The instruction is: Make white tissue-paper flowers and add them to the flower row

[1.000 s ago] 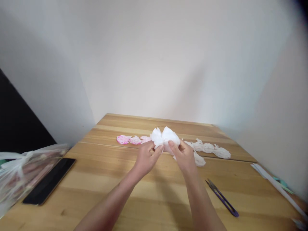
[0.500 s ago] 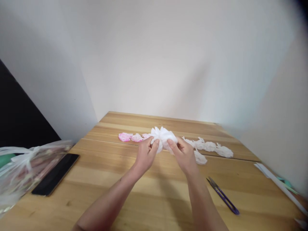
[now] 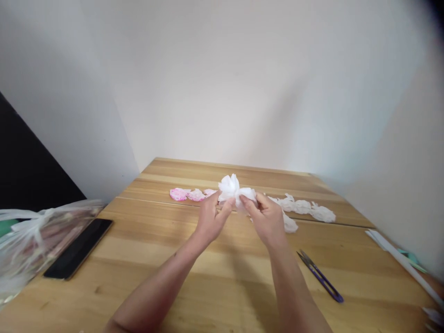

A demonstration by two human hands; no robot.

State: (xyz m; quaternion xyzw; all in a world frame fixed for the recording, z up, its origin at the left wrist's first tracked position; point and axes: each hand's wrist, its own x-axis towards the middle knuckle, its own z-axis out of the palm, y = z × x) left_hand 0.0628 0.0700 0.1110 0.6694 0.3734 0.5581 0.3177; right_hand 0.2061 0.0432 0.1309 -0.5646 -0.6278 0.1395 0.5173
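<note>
A white tissue-paper flower [image 3: 231, 186] with ruffled, partly spread layers is held up over the middle of the table. My left hand [image 3: 212, 213] pinches its left side between thumb and fingers. On the right side, my right hand [image 3: 266, 216] grips a fold of it the same way. Behind my left hand lie pink-and-white crumpled paper flowers [image 3: 179, 194] in a row. Several white crumpled paper flowers [image 3: 301, 207] rest to the right of my right hand, some partly hidden by it.
Purple-handled thread snips [image 3: 321, 277] lie on the wooden table [image 3: 166, 296] at the right. A black phone [image 3: 79, 249] is at the left beside a tied clear plastic bag [image 3: 31, 245]. White strips [image 3: 398, 256] lie along the right edge. A wall stands behind.
The flower's layers have shifted: its upper part now stands up and a fold on the right is separated. Both hands stay on it, nearly in place. The view has tilted slightly.
</note>
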